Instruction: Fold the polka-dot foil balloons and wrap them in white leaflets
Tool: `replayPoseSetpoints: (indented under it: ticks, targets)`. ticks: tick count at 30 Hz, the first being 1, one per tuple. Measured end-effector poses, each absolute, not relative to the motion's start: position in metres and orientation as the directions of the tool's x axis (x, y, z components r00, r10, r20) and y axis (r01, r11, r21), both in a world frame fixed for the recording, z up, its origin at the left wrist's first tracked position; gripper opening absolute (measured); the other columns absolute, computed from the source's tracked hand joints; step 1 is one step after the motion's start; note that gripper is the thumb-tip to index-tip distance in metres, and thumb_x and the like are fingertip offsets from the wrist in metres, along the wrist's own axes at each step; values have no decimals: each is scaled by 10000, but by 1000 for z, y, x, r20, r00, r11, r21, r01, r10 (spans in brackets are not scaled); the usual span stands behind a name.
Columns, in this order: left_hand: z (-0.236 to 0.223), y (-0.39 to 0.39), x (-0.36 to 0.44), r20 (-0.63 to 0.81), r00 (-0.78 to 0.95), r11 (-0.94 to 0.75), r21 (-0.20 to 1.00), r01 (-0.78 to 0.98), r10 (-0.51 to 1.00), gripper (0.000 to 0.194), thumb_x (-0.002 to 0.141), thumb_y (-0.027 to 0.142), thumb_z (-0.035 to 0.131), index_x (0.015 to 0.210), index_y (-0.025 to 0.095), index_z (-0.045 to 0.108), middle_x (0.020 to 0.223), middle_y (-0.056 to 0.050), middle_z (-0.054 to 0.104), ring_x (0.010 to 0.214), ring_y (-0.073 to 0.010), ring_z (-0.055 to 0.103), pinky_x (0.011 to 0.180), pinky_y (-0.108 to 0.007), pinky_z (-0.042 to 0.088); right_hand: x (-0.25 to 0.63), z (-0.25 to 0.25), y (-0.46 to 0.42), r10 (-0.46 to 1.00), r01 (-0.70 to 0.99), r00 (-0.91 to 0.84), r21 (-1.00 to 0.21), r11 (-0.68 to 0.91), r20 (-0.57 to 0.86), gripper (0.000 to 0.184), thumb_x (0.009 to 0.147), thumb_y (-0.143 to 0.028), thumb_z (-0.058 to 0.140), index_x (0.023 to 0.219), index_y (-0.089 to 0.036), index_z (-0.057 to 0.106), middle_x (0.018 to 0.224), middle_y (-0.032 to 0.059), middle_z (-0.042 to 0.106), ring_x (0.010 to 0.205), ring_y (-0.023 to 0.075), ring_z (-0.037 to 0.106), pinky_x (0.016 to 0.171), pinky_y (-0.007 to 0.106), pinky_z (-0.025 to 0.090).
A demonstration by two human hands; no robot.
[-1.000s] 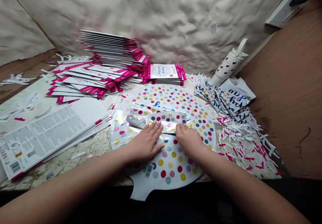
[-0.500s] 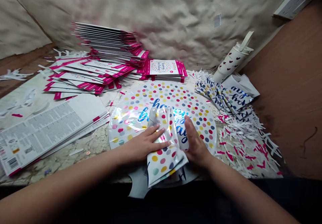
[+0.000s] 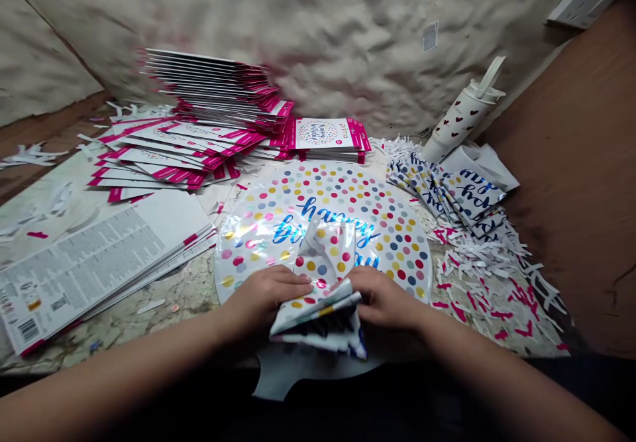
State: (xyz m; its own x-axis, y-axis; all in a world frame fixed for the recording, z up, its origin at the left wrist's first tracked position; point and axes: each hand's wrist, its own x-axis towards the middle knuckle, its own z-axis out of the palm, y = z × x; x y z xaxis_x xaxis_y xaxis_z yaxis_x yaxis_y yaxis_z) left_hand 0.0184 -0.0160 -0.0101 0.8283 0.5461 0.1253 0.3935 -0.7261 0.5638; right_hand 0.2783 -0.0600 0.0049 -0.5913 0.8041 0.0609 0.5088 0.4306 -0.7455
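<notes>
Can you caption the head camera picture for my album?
Left hand and right hand hold a folded spotty balloon over a flat one.

Glossy dotted disc [image 3: 402,230], perhaps plastic film; matt printed card sheets [image 3: 106,250]; wrinkled wall covering [image 3: 342,38].

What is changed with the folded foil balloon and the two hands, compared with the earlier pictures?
The folded balloon has turned from crosswise to lengthwise, and its near end is now lifted and partly folded. The right hand, open beside it in the previous picture, now holds its right side; the left hand has moved from its top to its left side. The flat balloon, bottle and card stack stayed.
</notes>
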Motion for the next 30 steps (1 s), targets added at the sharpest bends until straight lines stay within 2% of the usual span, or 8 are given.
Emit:
replayPoseSetpoints:
  ticks: [5,9,12,16,19,22,26,30]
  targets:
    - [12,3,32,-185,687,-431,657,618,703,222,776,330,487,761,243,691,773,-12,694,743,-207,631,651,-272,466,272,2,-56,892,302,-432,-953,5,-132,209,684,-250,630,880,-177,632,842,16,658,773,173,621,696,266,494]
    - [17,17,45,-348,596,-167,750,640,724,276,769,463,481,773,223,618,688,15,649,628,-171,590,526,-229,421,266,-6,-45,911,316,-57,-873,-372,-409,274,809,-421,483,714,-168,530,545,-25,545,430,108,532,398,207,415]
    - [20,25,56,-418,480,-116,649,752,772,388,781,542,412,660,199,548,579,14,567,531,-143,516,469,-224,359,269,-6,-39,875,321,64,-821,-473,-479,238,857,-383,382,869,-170,489,553,-30,530,372,117,504,327,221,386]
    - [23,33,70,-480,420,-117,542,832,770,417,786,533,388,568,192,490,495,14,507,485,-143,472,477,-245,316,270,25,-51,966,565,211,-787,-247,-152,465,806,-256,470,1243,-181,329,974,82,593,708,185,623,619,370,537]
    - [21,36,80,-474,432,-153,518,841,767,392,768,486,424,515,190,468,449,12,474,473,-144,446,495,-257,295,255,50,-59,986,832,-87,-533,151,145,445,829,-173,399,1273,-157,404,1201,133,522,1097,237,513,954,437,408]
    - [22,37,84,-476,445,-177,506,844,759,361,752,439,438,494,187,466,441,9,472,470,-141,437,500,-259,294,235,45,-47,949,869,-309,-425,255,-62,482,846,-169,349,1320,-90,389,1395,146,361,1310,271,281,1069,436,261]
    - [33,40,71,-455,451,-160,545,823,768,284,721,441,468,640,183,555,565,-2,573,523,-141,501,508,-244,348,224,6,-22,944,908,-267,-379,178,-196,598,901,-436,275,1422,-156,186,1498,81,132,1366,299,72,1085,534,71]
    - [44,42,50,-583,352,236,702,672,733,380,642,499,580,829,170,551,790,-48,650,681,-169,596,572,-245,440,227,-13,-19,954,904,-275,-370,214,-120,582,890,-548,217,1419,-317,138,1509,11,76,1371,286,23,1061,565,-22]
